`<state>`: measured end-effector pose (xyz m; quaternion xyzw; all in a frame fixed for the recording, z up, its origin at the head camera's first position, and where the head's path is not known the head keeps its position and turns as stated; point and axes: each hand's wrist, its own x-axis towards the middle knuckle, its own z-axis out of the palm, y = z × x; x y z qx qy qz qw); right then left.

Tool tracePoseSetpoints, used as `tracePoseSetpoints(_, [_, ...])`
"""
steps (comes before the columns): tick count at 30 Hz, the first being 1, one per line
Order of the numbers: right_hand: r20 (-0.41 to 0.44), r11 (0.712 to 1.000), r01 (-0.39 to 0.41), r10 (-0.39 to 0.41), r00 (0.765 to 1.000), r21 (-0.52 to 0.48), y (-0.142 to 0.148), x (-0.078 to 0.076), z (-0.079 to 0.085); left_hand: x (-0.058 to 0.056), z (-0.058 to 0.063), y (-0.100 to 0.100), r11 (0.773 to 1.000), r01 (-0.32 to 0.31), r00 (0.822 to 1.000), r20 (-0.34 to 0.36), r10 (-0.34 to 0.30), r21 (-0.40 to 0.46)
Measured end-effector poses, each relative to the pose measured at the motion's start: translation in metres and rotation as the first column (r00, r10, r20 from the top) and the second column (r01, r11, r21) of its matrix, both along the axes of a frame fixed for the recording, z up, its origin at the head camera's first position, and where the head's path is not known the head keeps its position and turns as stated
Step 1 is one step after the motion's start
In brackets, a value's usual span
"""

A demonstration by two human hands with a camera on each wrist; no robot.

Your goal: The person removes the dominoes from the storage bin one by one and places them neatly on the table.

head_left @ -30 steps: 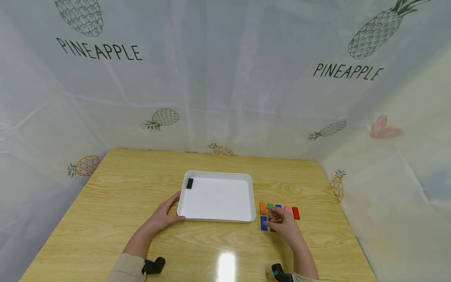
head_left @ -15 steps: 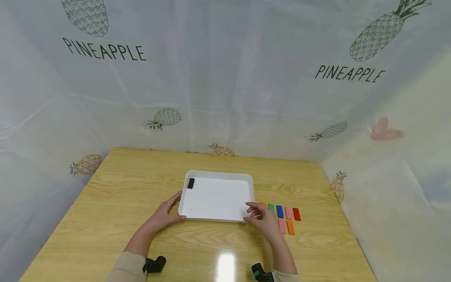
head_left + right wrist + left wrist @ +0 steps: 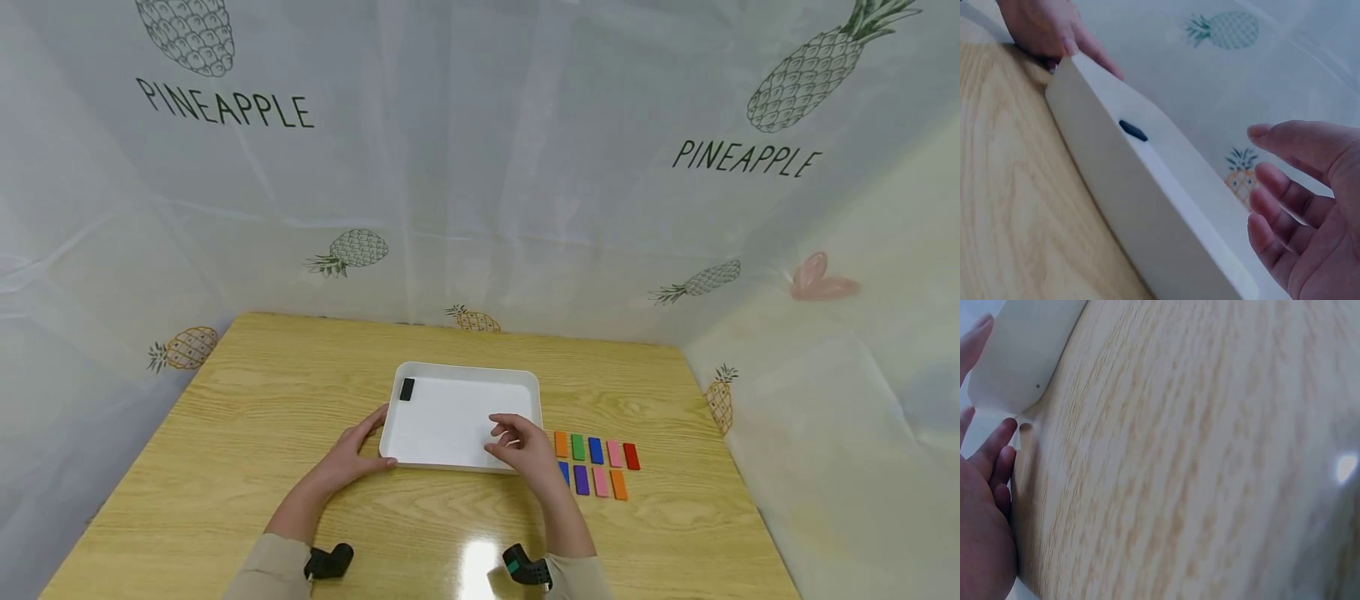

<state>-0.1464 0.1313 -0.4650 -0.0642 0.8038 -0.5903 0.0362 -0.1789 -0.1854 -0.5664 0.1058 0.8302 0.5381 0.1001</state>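
Note:
A shallow white tray [image 3: 442, 421] lies on the wooden table, with one small black tile [image 3: 407, 389] inside near its back left corner. My left hand [image 3: 347, 458] holds the tray at its front left corner, thumb at the front rim and fingers along the left side. My right hand [image 3: 525, 450] hovers over the tray's front right part, its fingers loosely curved. The right wrist view shows a gap between that thumb and the fingers [image 3: 1272, 231], with nothing held. The same black tile [image 3: 1134, 130] shows beyond the tray's front wall [image 3: 1116, 169].
Right of the tray, several coloured tiles lie in two rows, among them a green tile [image 3: 577, 447], a red tile [image 3: 632, 456] and a purple tile [image 3: 582, 480]. My right forearm partly covers a blue tile [image 3: 564, 474]. A pineapple-print curtain [image 3: 480, 167] hangs behind the table [image 3: 300, 367].
My right hand has moved left from above the coloured tiles to over the tray, uncovering most of the two rows. The left hand and the black tile stay in place.

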Motion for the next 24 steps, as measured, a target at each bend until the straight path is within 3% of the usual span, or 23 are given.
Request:
tracePoseSetpoints(8, [-0.035, 1.000, -0.016, 0.017, 0.999, 0.004, -0.012, -0.031, -0.027, 0.001, 0.003, -0.001, 1.000, 0.006, 1.000, -0.021, -0.006, 0.029])
tracePoseSetpoints(12, [-0.039, 0.999, -0.053, 0.052, 0.998, -0.011, -0.024, -0.040, -0.028, 0.001, 0.004, 0.000, 1.000, 0.000, 1.000, -0.017, 0.001, 0.014])
tracePoseSetpoints(24, [0.056, 0.991, -0.123, 0.125, 0.991, -0.046, -0.065, -0.066, -0.043, 0.000, 0.001, -0.001, 0.999, -0.014, 1.000, -0.014, 0.014, -0.029])
